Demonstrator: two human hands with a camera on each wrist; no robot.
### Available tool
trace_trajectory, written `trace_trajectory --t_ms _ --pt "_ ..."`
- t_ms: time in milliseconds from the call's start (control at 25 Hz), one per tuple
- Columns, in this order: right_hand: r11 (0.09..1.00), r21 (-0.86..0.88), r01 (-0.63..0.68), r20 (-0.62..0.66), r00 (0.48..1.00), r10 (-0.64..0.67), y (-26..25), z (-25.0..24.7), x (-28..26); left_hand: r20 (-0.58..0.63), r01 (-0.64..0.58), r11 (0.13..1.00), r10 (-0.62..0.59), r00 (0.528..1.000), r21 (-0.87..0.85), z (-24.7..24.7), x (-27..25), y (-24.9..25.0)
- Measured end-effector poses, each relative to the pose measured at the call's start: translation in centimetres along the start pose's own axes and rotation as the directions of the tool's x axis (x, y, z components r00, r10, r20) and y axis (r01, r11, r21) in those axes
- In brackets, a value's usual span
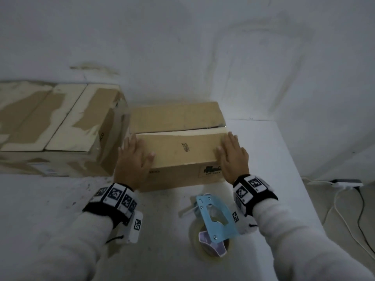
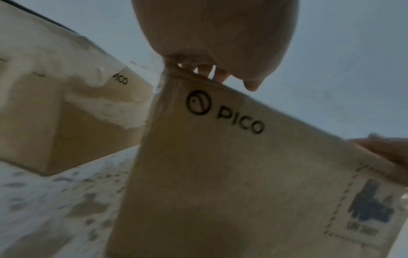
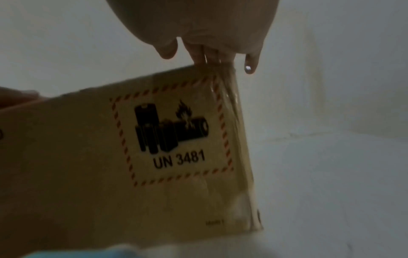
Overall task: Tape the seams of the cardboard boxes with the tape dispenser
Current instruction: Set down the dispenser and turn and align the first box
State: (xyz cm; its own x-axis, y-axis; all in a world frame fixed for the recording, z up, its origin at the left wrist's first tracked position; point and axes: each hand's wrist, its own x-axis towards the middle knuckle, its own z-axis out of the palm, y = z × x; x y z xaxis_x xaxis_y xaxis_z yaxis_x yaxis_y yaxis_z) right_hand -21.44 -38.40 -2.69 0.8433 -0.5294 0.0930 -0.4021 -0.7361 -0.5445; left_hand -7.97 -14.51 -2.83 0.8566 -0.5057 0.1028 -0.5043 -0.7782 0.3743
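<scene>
A small brown cardboard box (image 1: 178, 147) stands on the white table (image 1: 60, 199), its top flaps meeting at a seam (image 1: 178, 131) that gapes slightly at the right end. My left hand (image 1: 133, 157) lies flat on the near flap's left corner, fingers straight. My right hand (image 1: 233, 155) presses flat on the right corner. The left wrist view shows the box front (image 2: 220, 165) with its PICO print; the right wrist view shows the box front (image 3: 92, 148) with its UN 3481 label. The blue tape dispenser (image 1: 215, 222) with a clear roll lies on the table near my right wrist, untouched.
A larger box (image 1: 56, 122) with torn, peeled paper on top sits against the small box's left side. The wall stands close behind. The table's right edge (image 1: 300, 179) drops off to a floor with cables and a power strip (image 1: 345, 182).
</scene>
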Motion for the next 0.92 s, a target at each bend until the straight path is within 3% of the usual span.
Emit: trace_trajectory --t_ms 80,160,280,400,560,720,800,920 --pt "1.0 0.004 -0.005 -0.019 1.0 0.005 0.5 0.9 -0.5 0.018 0.046 0.999 -0.046 0.999 -0.003 0.7 -0.2 -0.8" --pt "0.996 0.073 -0.042 -0.084 0.995 0.048 0.5 1.4 -0.9 0.009 0.126 0.985 -0.126 0.992 -0.115 0.7 -0.2 -0.6" --pt "0.98 0.172 -0.105 -0.13 0.983 0.128 0.1 1.5 -1.6 0.022 0.15 0.956 -0.149 0.989 -0.251 0.2 0.3 -0.6" --pt "0.9 0.404 -0.164 -0.185 0.949 0.256 -1.0 0.9 -2.6 0.087 0.177 0.909 -0.156 0.984 -0.377 -0.3 1.0 -1.0" --pt "0.724 0.634 -0.271 -0.144 0.879 0.455 -0.5 0.1 -2.0 0.199 0.239 0.794 -0.151 0.968 -0.56 -0.9 1.9 -1.9" --pt "0.55 0.776 -0.308 -0.023 0.858 0.513 0.2 -1.5 -1.6 0.301 0.249 0.724 -0.06 0.952 -0.644 -1.9 3.6 -3.7" --pt "0.525 0.786 -0.325 0.042 0.876 0.481 0.0 -1.5 -1.9 0.337 0.27 0.711 -0.049 0.94 -0.649 -1.8 3.9 -3.6" --pt "0.576 0.737 -0.353 0.081 0.892 0.444 -0.5 -0.8 -2.3 0.321 0.292 0.693 -0.093 0.943 -0.659 -0.7 3.4 -2.9"
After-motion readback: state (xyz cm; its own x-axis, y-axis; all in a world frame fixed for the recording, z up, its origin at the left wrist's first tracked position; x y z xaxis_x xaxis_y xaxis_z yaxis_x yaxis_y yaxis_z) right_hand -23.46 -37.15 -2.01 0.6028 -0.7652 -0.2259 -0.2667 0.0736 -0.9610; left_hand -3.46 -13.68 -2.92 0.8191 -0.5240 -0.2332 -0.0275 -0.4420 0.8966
